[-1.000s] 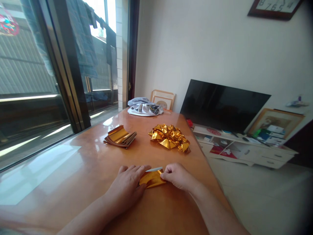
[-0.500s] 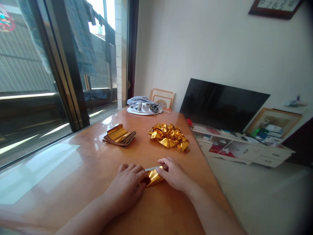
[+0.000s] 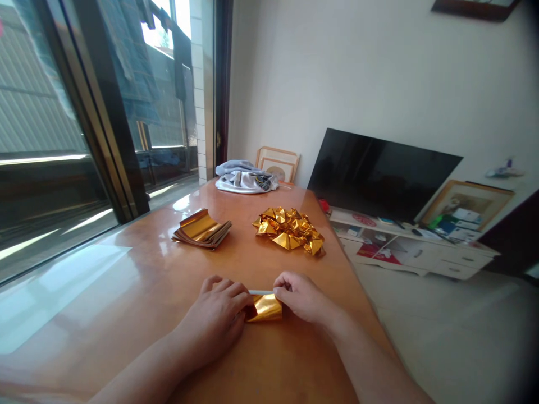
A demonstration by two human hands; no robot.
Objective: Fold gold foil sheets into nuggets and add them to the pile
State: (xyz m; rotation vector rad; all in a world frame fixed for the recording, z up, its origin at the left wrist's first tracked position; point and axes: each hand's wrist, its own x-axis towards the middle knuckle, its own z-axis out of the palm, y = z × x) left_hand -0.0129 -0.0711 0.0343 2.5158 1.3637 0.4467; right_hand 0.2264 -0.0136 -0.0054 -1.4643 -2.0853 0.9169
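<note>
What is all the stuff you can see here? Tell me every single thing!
Gold paper piece: one, shiny gold, on the table between the two hands.
Stack of gold sheets: one, gold, table middle-left.
Pile of folded gold papers: one, gold, table middle-right.
Cloth: one, grey and white, far end of table.
Table: one, glossy orange-brown wood.
Picture frames: several, wooden, against the wall.
TV: one, black, on the cabinet.
Cabinet: one, white, low, by the wall.
Sliding glass door: one, dark-framed, left.
Left hand: one, pressing the paper.
Right hand: one, pinching the paper's edge.
</note>
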